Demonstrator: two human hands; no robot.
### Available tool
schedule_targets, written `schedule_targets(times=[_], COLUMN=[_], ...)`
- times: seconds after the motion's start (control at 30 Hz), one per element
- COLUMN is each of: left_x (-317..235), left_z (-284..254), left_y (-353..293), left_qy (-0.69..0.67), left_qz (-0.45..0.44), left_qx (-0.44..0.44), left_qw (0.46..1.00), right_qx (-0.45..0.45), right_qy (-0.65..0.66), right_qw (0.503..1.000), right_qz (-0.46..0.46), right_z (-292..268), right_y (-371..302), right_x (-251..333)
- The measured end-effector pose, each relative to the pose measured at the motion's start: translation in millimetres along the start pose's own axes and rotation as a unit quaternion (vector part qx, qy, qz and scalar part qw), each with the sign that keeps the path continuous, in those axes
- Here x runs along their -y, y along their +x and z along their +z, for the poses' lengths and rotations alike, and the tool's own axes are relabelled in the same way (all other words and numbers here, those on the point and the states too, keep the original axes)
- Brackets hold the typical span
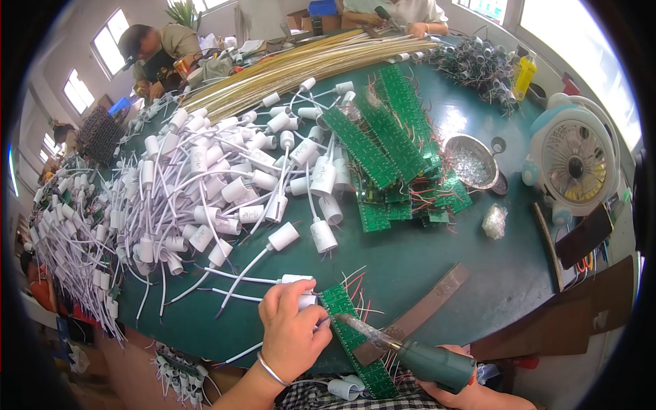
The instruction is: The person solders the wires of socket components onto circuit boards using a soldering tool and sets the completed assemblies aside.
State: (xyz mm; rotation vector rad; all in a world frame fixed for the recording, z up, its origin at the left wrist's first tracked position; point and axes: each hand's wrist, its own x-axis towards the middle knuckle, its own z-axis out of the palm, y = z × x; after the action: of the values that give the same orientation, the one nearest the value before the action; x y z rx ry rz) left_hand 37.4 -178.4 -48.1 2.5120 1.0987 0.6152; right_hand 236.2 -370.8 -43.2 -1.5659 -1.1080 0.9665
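Observation:
My left hand (292, 331) is closed in a pinch on a white cylindrical cable cap (307, 301), right at the edge of a green circuit board strip (376, 374). A second white cap (296, 279) lies just beyond the fingers, and white cables trail off to the left. From the lower right, my right hand (447, 383) grips a green soldering iron (427, 362), partly hiding the fingers. Its tip meets or hovers over the board near my left fingertips; contact cannot be made out. Under the iron runs a brown flat strip (437, 294). Thin red and white wires stick out from the board.
A big heap of white capped cables (225, 164) covers the left. Stacked green boards (389, 137) lie ahead, beside a metal bowl (471, 160) and a clear crumpled lump (495, 222). A fan (575, 157) stands right. Two people work beyond long yellowish strips (273, 75).

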Motion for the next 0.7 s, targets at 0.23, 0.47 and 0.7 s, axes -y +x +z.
schedule_targets(times=[0.23,0.47,0.7], left_x=[0.2,0.5,4.0], left_z=[-1.8,-0.8,2.4], left_y=[-0.6,-0.9,-5.9], left_qy=[0.003,0.008,0.003], left_qz=[0.001,0.005,0.040], left_qx=[0.006,0.005,-0.014], left_qw=[1.000,1.000,0.999], right_qx=[0.010,-0.015,-0.005], right_qy=[-0.038,-0.059,-0.043], right_qw=[0.999,0.998,0.999], right_qz=[-0.014,-0.004,0.009], right_z=[-1.1,-1.3,-3.0], right_y=[-0.7,-5.5,-2.6], right_x=[-2.6,-7.3,-2.1])
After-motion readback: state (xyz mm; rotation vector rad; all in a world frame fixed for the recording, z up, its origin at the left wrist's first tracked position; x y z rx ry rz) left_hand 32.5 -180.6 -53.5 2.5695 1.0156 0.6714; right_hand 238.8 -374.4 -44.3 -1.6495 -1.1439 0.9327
